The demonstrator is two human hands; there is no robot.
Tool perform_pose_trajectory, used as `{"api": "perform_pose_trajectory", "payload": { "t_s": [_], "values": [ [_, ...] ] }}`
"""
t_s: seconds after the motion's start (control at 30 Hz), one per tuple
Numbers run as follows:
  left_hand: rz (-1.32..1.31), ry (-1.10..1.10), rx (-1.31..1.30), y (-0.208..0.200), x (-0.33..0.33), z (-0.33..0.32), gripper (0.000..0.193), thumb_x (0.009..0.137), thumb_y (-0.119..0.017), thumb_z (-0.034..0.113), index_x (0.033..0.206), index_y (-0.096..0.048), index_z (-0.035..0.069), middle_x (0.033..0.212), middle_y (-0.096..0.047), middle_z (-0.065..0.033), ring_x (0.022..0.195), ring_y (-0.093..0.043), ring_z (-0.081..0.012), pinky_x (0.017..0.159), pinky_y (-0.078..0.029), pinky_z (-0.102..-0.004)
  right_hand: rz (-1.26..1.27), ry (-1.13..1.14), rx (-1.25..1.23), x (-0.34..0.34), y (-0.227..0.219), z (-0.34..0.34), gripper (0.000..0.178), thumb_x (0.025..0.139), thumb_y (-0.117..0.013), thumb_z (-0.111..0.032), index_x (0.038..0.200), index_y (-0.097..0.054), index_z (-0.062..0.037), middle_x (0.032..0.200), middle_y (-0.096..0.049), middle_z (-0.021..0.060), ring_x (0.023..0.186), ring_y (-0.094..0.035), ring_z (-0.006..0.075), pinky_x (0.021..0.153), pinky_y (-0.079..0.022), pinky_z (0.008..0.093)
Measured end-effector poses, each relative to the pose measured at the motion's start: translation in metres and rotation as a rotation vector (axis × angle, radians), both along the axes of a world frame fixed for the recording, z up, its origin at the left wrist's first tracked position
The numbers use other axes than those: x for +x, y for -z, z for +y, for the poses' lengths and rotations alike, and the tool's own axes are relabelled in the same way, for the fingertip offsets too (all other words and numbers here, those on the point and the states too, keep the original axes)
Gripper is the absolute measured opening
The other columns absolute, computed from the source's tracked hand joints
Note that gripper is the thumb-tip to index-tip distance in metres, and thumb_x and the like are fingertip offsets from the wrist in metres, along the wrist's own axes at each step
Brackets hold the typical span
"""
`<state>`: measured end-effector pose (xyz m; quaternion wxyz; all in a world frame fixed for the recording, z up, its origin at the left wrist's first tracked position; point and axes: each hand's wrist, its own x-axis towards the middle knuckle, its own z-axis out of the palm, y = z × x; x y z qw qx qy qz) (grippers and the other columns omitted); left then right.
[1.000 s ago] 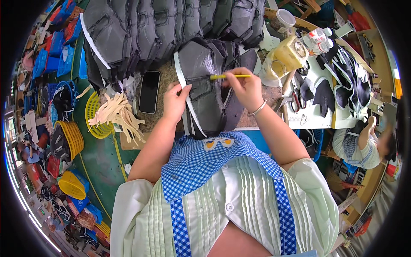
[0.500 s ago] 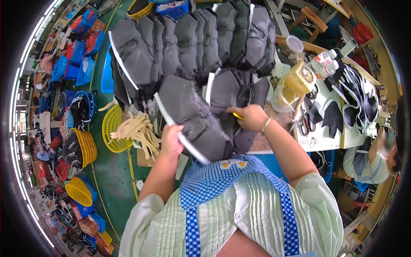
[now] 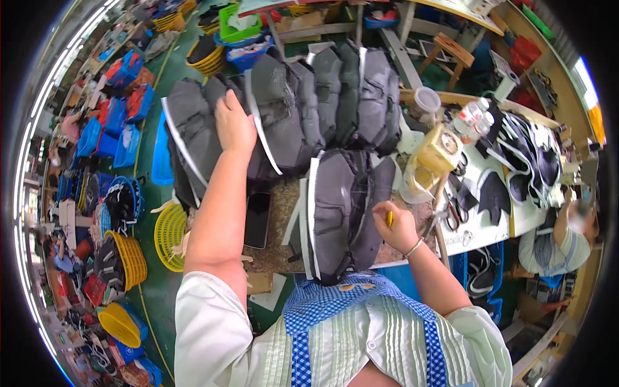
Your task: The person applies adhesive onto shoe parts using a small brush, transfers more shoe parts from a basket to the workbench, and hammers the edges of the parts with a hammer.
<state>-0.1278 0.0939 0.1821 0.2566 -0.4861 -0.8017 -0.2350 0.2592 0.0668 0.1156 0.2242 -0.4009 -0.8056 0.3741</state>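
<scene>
Black moulded padded panels, some with white edge strips, stand packed in a row [image 3: 284,109] at the back of the worktable. My left hand [image 3: 233,126] rests among them with its fingers stretched up against the dark panels, beside a white-edged panel [image 3: 271,97]. A smaller stack of the same panels [image 3: 338,206] stands nearer me in the middle. Just right of that stack, my right hand [image 3: 398,227] is closed around a small yellow tool [image 3: 389,218]. Most of the tool is hidden, so its kind cannot be told.
A black phone [image 3: 258,220] lies on the table left of the near stack. On the right are a yellowish container [image 3: 440,147], clear bottles [image 3: 471,117], scissors [image 3: 458,215] and black cut pieces [image 3: 493,197]. A yellow basket [image 3: 169,238] stands left. A co-worker [image 3: 558,242] sits right.
My left hand has carried a white-edged panel from in front of me to the far row and no longer grips its edge. My right hand has drawn back toward me with the yellow tool.
</scene>
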Motion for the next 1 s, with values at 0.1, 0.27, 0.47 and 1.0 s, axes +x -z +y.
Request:
{"api": "perform_pose_trajectory", "payload": {
  "t_s": [0.1, 0.27, 0.47, 1.0],
  "values": [
    [0.182, 0.084, -0.064, -0.018, 0.032, 0.004, 0.052, 0.069, -0.074, 0.014, 0.115, -0.051, 0.005, 0.114, -0.052, -0.0139, 0.105, -0.051, -0.0335, 0.085, -0.044, -0.0423, 0.177, 0.242, 0.062, 0.039, 0.014, 0.013, 0.017, 0.076, -0.068, -0.007, 0.07, -0.052, -0.0052, 0.061, -0.055, 0.0098, 0.056, -0.057, 0.0203, 0.054, -0.045, 0.0321],
    [-0.599, 0.459, -0.13, 0.001, 0.101, -0.072, 0.036, 0.073, -0.075, 0.017, 0.096, -0.051, 0.002, 0.082, -0.052, -0.0087, 0.074, -0.052, -0.0216, 0.07, -0.046, -0.0331, 0.51, 0.632, -0.099, 0.084, 0.01, 0.082, 0.015, 0.088, -0.065, -0.012, 0.092, -0.053, -0.0036, 0.078, -0.059, 0.0027, 0.068, -0.056, 0.0074, 0.059, -0.043, 0.0202],
    [-0.663, 0.423, -0.343, 0.086, 0.157, -0.141, 0.047, 0.076, -0.073, 0.034, 0.1, -0.052, 0.0, 0.091, -0.057, -0.0176, 0.083, -0.057, -0.0383, 0.073, -0.046, -0.044, -0.12, 0.413, 0.22, 0.067, 0.025, 0.105, 0.029, 0.081, -0.072, -0.03, 0.082, -0.062, -0.0017, 0.06, -0.058, 0.0138, 0.055, -0.06, 0.0176, 0.053, -0.046, 0.0277],
    [-1.115, 0.173, -0.219, 0.112, 0.162, -0.151, 0.03, 0.072, -0.077, 0.026, 0.082, -0.061, 0.003, 0.057, -0.055, -0.0066, 0.049, -0.051, -0.0152, 0.049, -0.041, -0.0305, 0.292, -0.084, 0.096, -0.046, 0.002, 0.039, 0.021, 0.079, -0.071, -0.011, 0.094, -0.058, -0.0021, 0.094, -0.066, 0.0132, 0.086, -0.066, 0.0264, 0.075, -0.052, 0.032]
  ]
}}
